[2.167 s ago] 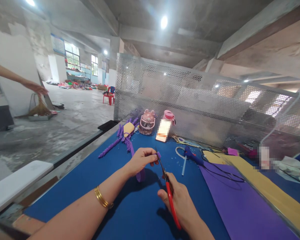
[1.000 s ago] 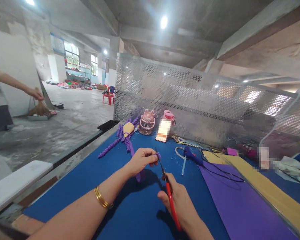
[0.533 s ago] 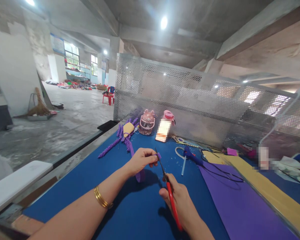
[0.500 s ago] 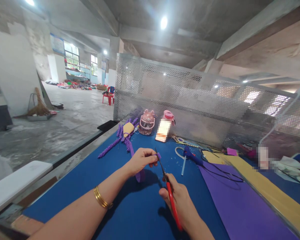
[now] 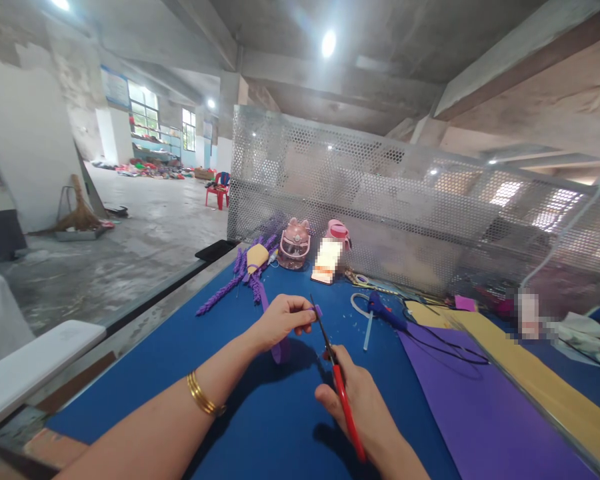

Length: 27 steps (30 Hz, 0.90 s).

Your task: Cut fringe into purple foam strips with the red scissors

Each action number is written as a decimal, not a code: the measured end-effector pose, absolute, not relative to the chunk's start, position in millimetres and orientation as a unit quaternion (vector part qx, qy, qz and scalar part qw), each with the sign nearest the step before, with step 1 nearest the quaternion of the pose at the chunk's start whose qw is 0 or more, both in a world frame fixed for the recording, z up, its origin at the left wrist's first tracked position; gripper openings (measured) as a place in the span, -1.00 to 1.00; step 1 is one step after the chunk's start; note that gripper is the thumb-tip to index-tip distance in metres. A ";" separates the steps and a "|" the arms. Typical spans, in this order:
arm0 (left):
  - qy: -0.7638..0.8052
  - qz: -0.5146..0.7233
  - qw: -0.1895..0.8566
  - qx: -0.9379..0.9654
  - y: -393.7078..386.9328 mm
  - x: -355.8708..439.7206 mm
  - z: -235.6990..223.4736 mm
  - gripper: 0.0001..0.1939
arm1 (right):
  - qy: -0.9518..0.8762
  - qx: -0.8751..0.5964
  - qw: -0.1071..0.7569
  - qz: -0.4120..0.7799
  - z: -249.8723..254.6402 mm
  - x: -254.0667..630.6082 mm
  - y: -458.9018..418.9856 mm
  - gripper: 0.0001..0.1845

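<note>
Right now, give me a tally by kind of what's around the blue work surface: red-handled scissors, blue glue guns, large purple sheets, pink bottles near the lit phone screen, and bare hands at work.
Red-handled scissors: 1
Blue glue gun: 1
Large purple sheet: 1
Pink bottles: 2
Hands, left and right: 2
Total: 7
</note>
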<state>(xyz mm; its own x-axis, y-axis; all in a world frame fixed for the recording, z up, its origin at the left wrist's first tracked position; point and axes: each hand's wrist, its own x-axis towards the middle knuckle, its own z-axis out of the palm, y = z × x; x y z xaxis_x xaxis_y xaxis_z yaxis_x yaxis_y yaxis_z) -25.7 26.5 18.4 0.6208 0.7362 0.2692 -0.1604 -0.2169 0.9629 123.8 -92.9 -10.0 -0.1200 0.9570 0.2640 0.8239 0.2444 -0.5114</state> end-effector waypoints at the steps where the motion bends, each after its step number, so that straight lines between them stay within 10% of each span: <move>1: 0.213 0.380 0.586 0.683 26.3 -25.4 18.2 -0.76 | -0.739 -0.603 0.275 0.120 -9.7 123.6 -93.1 -0.51; 27: 0.216 0.378 0.584 0.685 23.9 -23.0 17.0 -0.75 | -0.741 -0.587 0.306 0.112 -11.1 123.4 -95.6 -0.42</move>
<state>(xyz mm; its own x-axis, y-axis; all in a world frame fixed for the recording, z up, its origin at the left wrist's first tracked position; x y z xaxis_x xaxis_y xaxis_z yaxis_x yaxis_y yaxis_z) -23.0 23.9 17.0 0.6212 0.7374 0.2652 -0.1460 -0.2235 0.9637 123.4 -95.6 -11.1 -0.1231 0.9390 0.3210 0.8015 0.2848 -0.5258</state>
